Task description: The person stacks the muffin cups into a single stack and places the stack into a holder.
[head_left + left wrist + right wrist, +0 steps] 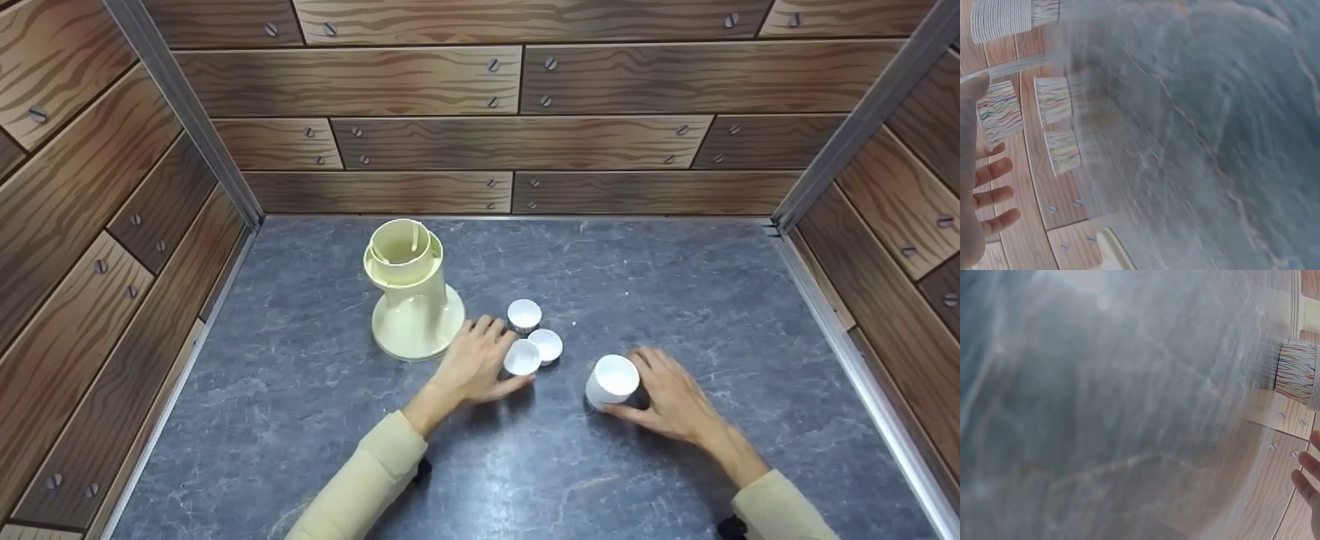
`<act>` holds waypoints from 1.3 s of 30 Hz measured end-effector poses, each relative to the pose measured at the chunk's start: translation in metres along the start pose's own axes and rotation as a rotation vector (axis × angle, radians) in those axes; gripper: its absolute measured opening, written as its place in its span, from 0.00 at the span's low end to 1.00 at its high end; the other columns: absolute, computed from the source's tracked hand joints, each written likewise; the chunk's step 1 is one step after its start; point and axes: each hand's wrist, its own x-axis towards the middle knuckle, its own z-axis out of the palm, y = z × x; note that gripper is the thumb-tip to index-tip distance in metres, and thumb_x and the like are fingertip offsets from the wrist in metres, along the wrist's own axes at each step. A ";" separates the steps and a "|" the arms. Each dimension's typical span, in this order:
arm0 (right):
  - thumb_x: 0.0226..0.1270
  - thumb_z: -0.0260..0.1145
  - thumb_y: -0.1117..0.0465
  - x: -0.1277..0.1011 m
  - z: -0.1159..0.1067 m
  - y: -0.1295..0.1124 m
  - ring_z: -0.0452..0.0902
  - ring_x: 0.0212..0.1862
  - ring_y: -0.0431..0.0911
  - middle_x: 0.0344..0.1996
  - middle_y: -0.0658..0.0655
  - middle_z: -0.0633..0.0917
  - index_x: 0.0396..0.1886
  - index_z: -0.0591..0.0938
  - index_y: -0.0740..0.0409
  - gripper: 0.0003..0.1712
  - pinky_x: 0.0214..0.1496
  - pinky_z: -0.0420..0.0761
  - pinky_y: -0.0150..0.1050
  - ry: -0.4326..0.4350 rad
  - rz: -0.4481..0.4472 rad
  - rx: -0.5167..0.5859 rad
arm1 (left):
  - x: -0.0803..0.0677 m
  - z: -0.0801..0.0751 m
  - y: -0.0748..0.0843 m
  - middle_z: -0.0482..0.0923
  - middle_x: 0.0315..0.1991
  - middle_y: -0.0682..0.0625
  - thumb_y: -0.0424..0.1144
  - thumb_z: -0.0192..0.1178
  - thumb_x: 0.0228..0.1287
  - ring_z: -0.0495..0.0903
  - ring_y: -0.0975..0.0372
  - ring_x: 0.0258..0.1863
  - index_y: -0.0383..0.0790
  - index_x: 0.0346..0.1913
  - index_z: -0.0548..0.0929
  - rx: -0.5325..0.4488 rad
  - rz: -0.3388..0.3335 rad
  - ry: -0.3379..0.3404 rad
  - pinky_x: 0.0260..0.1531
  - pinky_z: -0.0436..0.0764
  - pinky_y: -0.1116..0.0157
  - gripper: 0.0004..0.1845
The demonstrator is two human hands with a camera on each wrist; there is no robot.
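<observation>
Three small white paper cups with coloured line patterns stand together mid-table: a far cup, a right cup and a near cup. My left hand lies beside the near cup with its thumb against it and its fingers straight and spread. A taller stack of cups stands to the right. My right hand curves loosely beside the stack, thumb near its base. In the right wrist view the fingertips stay apart from the stack.
A cream funnel-shaped stand with an open top rises left of the cups, close to my left hand. The grey marbled tabletop is boxed in by wood-pattern walls on three sides.
</observation>
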 end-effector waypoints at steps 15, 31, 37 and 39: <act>0.50 0.76 0.30 0.002 -0.001 0.001 0.76 0.50 0.53 0.47 0.55 0.79 0.55 0.79 0.59 0.45 0.52 0.76 0.55 0.012 -0.015 -0.009 | 0.016 -0.006 0.017 0.77 0.47 0.49 0.77 0.41 0.66 0.73 0.55 0.46 0.45 0.52 0.81 0.002 0.036 0.000 0.42 0.74 0.58 0.39; 0.49 0.77 0.31 0.000 0.001 0.002 0.75 0.50 0.52 0.47 0.56 0.79 0.56 0.79 0.59 0.45 0.52 0.76 0.54 0.029 -0.035 -0.004 | 0.026 -0.007 0.028 0.76 0.51 0.50 0.77 0.45 0.65 0.73 0.56 0.51 0.48 0.54 0.80 -0.050 0.066 0.016 0.46 0.75 0.58 0.38; 0.50 0.78 0.31 0.000 0.002 0.003 0.76 0.50 0.52 0.47 0.55 0.79 0.56 0.79 0.58 0.44 0.52 0.76 0.54 0.031 -0.044 -0.001 | 0.028 -0.008 0.032 0.77 0.51 0.51 0.77 0.47 0.64 0.73 0.56 0.50 0.49 0.54 0.81 -0.093 0.070 0.049 0.43 0.75 0.58 0.37; 0.50 0.78 0.31 0.000 0.002 0.003 0.75 0.49 0.52 0.47 0.55 0.78 0.55 0.79 0.58 0.44 0.51 0.76 0.53 0.033 -0.047 -0.001 | 0.029 -0.008 0.034 0.77 0.51 0.51 0.77 0.46 0.64 0.73 0.56 0.50 0.49 0.53 0.81 -0.104 0.066 0.047 0.43 0.75 0.59 0.37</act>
